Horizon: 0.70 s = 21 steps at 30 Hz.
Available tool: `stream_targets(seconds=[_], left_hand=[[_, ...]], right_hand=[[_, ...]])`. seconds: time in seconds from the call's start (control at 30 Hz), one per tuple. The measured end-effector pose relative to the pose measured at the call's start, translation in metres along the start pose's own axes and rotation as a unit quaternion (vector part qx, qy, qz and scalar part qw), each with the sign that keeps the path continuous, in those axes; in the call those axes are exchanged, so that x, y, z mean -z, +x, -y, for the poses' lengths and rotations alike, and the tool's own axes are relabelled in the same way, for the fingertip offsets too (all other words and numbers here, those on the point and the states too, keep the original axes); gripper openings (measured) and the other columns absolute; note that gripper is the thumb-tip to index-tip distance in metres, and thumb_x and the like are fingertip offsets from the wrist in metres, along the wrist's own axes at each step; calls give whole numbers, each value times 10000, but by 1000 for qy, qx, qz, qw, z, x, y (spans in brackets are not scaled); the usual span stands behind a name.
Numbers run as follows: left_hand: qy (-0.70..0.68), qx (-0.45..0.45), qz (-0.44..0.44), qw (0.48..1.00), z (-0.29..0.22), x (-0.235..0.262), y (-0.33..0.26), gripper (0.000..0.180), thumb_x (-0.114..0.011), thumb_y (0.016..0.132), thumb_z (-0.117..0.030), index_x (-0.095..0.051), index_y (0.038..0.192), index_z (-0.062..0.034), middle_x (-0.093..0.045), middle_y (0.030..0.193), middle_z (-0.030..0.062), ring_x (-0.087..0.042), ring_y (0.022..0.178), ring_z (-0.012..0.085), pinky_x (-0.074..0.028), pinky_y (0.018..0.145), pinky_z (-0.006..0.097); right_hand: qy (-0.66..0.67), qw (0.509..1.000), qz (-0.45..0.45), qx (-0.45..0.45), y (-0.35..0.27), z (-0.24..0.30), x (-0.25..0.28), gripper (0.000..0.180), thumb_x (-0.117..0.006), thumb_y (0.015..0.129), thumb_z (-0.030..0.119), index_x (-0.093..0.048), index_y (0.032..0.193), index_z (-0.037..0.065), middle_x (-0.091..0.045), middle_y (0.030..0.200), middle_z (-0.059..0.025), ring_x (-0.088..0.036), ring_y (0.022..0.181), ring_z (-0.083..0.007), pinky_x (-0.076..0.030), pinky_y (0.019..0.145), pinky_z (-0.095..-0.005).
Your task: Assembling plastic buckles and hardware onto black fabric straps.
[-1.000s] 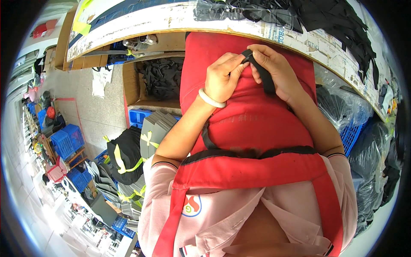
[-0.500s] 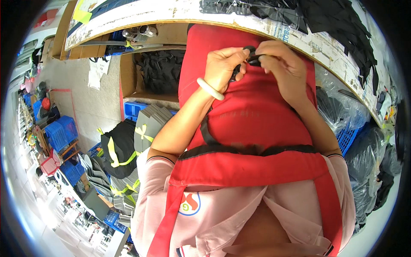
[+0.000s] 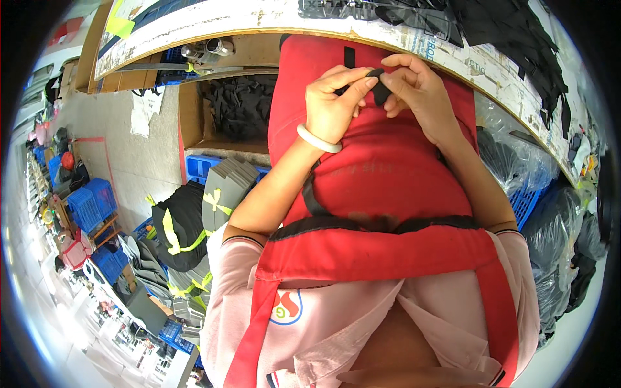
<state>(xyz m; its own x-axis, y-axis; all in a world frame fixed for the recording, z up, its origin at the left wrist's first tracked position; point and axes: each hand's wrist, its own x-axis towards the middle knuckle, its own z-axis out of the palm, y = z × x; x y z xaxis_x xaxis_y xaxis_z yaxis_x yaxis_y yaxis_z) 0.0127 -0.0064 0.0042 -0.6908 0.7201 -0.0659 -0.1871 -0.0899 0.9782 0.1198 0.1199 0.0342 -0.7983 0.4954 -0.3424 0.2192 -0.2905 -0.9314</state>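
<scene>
Above my red-aproned lap, a short black fabric strap (image 3: 381, 92) is held between my two hands. Thumb and forefinger of my left hand (image 3: 328, 100), with a pale bangle (image 3: 318, 140) at its wrist, pinch it. A straight black strip end sticks up beyond the left fingers; whether it belongs to the same strap is hidden by that hand. My right hand (image 3: 419, 97) has its thumb and lower fingers at the strap's right edge, the forefinger lifted away from it. The red apron (image 3: 394, 155) lies under both hands.
Just beyond my hands runs the worn white table edge (image 3: 259, 22), with black strips (image 3: 511, 45) piled at right. A cardboard box (image 3: 191, 116) of black pieces stands left. Grey bundles (image 3: 226, 194) with yellow ties sit nearer; plastic-wrapped bags (image 3: 550, 226) stand right.
The strap has turned so that a broader, flatter part shows between my hands. My right forefinger has lifted and its hand has opened somewhat; the left hand has shifted slightly left.
</scene>
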Motion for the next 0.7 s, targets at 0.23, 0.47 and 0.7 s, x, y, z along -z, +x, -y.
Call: stream_targets(seconds=[0.23,0.47,0.7], left_hand=[[-96,67,66,991,-3,13,-1,130,-665,834,22,-690,961,36,-592,773,60,-542,547,80,-422,422,184],[-58,136,138,979,-47,79,-18,89,-624,861,5,-662,923,56,-582,740,77,-508,506,99,-356,416,214],[-231,85,-322,914,-49,217,-57,268,-535,956,-172,-573,1169,-13,-664,1014,126,-624,760,178,-452,558,231]], right_hand=[[111,969,164,-145,14,-18,30,223,-588,925,250,-623,896,32,-577,717,3,-533,538,-64,-425,467,-190],[-24,998,50,-18,39,-20,17,217,-601,912,252,-634,871,41,-563,686,24,-495,538,-40,-397,487,-196],[-90,987,121,-46,39,-29,18,193,-571,930,231,-639,930,50,-579,734,27,-519,597,-34,-420,526,-184]])
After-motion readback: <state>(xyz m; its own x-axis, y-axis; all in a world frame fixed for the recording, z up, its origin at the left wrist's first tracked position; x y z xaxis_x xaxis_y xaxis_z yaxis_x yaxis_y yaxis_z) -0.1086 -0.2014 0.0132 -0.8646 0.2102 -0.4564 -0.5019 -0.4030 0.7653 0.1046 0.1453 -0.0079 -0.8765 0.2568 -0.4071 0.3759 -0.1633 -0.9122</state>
